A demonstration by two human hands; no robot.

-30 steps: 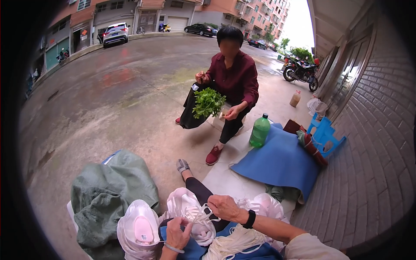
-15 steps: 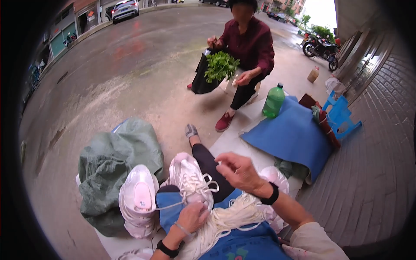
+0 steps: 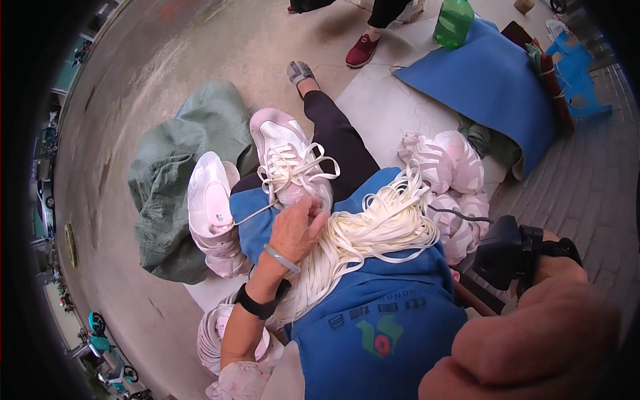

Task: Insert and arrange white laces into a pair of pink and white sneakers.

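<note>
A pale pink-and-white sneaker rests toe-away by my lap, with loose cream laces looped over its tongue. My left hand is closed at its heel end, the fingers curled against the collar. Beside that hand a thick bundle of cream shoelaces lies across my blue apron. My right hand looms large and blurred at the lower right, close to the camera; its fingertips and anything between them cannot be made out. A black device is strapped near its wrist.
Stacked pale sneakers stand at left in front of a green sack. More pink-white sneakers are piled right of the laces. Farther off lie a blue mat, a green bottle and a blue stool. A seated person's red shoe shows ahead.
The view has tipped down toward my lap. My right hand has moved from above the laces back toward the camera at lower right. My left hand stays at the sneaker's heel.
</note>
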